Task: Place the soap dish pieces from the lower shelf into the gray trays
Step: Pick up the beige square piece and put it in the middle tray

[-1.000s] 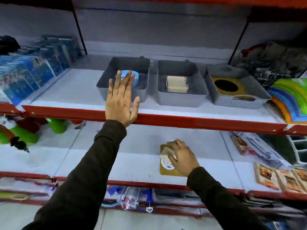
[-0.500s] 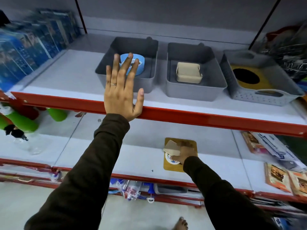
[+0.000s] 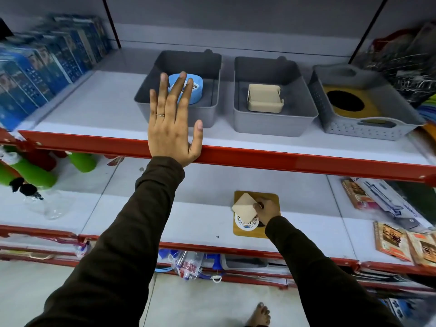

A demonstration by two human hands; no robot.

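Right hand (image 3: pixel 265 210) pinching beige soap dish piece (image 3: pixel 244 208), lower shelf
Piece now tilted up off the wooden board (image 3: pixel 271 197), ready for a gray tray (image 3: pixel 271 123); left hand (image 3: pixel 173 128) stays spread, empty

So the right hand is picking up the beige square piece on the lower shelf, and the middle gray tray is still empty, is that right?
Not quite. The head view shows the middle gray tray already holds a beige soap dish piece. The rest stands: the right hand grips the beige square piece on the lower shelf.
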